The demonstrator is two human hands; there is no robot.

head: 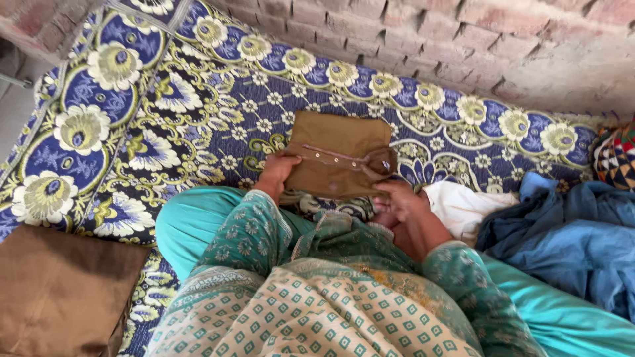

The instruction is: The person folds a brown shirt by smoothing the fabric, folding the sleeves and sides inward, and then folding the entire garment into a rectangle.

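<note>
Folded brown shirt (340, 155) is gripped at 9 o'clock edge by left hand (276, 168), at 4 o'clock corner by right hand (397, 198), kept flat on floral bedspread (198, 112).

Both arms reach forward from the person's lap, elbows bent and sleeves covering the forearms to the wrists. The left hand (278, 169) is stretched out, fingers curled in a closed grip. The right hand (397, 198) sits nearer the body, fingers pinched together, palm turned downward.
</note>
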